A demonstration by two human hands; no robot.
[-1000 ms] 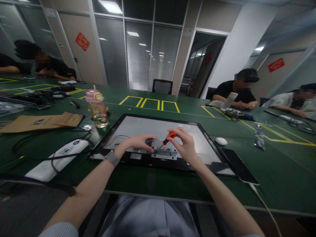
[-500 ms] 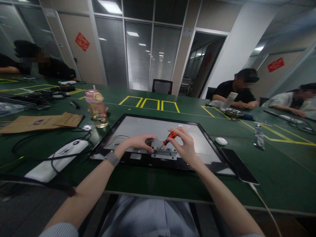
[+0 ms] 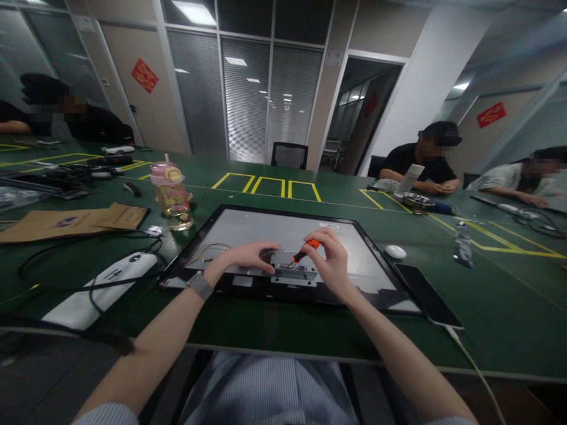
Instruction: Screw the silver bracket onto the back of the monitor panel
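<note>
A flat display panel [image 3: 230,227] with a black frame lies back side up on the green table. On its near edge sits a metal bracket [image 3: 290,276] with connectors. My left hand [image 3: 250,257] grips the bracket's left end between thumb and fingers, where a small dark part shows. In my right hand [image 3: 332,260] is a screwdriver [image 3: 306,250] with an orange and black handle, pinched by the fingertips. Its shaft slants down to the left, with the tip at the bracket's connector area; exactly what the tip touches is too small to tell.
Left of the panel are a pink-lidded bottle [image 3: 170,198], a brown paper bag [image 3: 75,221] and a white power strip [image 3: 104,289] with black cables. A phone [image 3: 427,295] and white mouse [image 3: 396,252] lie to the right. Other people [image 3: 419,159] sit across the table.
The whole view has shifted very slightly. Both hands keep their places at the bracket, and the screwdriver stays at nearly the same slant.
</note>
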